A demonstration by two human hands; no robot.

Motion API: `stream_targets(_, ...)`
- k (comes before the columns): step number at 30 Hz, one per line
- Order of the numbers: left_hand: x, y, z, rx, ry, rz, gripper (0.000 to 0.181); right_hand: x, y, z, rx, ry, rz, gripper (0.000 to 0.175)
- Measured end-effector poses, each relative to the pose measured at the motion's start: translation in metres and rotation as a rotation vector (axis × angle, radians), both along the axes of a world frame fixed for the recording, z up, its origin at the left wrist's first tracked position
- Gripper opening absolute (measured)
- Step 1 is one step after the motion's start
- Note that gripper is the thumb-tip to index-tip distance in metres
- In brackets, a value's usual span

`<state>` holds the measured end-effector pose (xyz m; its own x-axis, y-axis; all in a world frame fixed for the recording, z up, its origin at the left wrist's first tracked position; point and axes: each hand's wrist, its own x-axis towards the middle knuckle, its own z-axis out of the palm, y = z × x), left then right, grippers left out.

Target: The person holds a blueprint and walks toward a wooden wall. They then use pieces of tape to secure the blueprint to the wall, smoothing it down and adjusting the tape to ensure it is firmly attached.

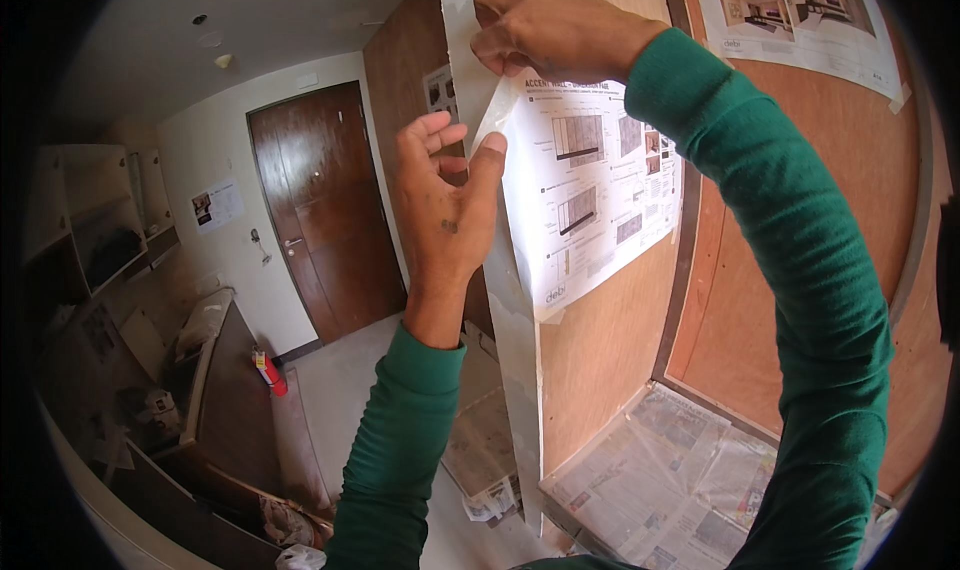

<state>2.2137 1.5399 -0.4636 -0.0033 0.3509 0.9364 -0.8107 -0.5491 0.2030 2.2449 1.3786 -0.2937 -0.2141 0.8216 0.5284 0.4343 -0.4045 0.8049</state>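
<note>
A printed drawing sheet hangs on the plywood panel, beside the edge of a grey-white post. At the sheet's upper left corner, my right hand pinches the upper end of a strip of translucent tape. The tape slants down toward my left hand, which is raised in front of the post with thumb and fingers apart. My left thumb lies at the strip's lower part; whether it presses on the tape is unclear. Another piece of tape sits at the sheet's bottom left corner.
Newspaper covers a low ledge under the panel. A second printed sheet is taped at upper right. Left lie a brown door, a red fire extinguisher, a cluttered counter and wall cabinets.
</note>
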Motion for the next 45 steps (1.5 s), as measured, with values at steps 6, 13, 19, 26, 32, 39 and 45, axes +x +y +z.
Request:
stream_targets(6, 0.008, 0.002, 0.003, -0.021, 0.233, 0.007, 0.035, 0.008, 0.0, 0.0, -0.032, 0.03, 0.102, 0.024)
stream_targets(13, 0.022, 0.017, 0.003, -0.143, 0.339, -0.28, 0.033, -0.005, -0.03, -0.001, 0.052, 0.189, 0.274, 0.027)
stream_targets(19, 0.037, 0.023, 0.009, -0.153, 0.379, -0.36, 0.033, 0.008, -0.03, -0.081, 0.442, -0.023, 0.265, 0.032)
stream_targets(26, 0.037, 0.028, 0.009, -0.149, 0.435, -0.504, 0.031, 0.001, 0.007, -0.208, 0.256, 0.1, 0.044, 0.063)
stream_targets(32, 0.028, 0.035, 0.012, -0.122, 0.442, -0.42, 0.034, 0.006, 0.018, -0.215, 0.237, 0.123, -0.003, 0.06)
stream_targets(39, -0.001, 0.048, 0.022, -0.108, 0.593, -0.577, 0.036, 0.002, 0.002, -0.197, 0.401, 0.144, 0.307, 0.042)
stream_targets(45, -0.006, 0.043, 0.031, -0.194, 0.657, -0.548, 0.052, 0.008, 0.005, -0.188, 0.51, 0.206, 0.371, 0.034)
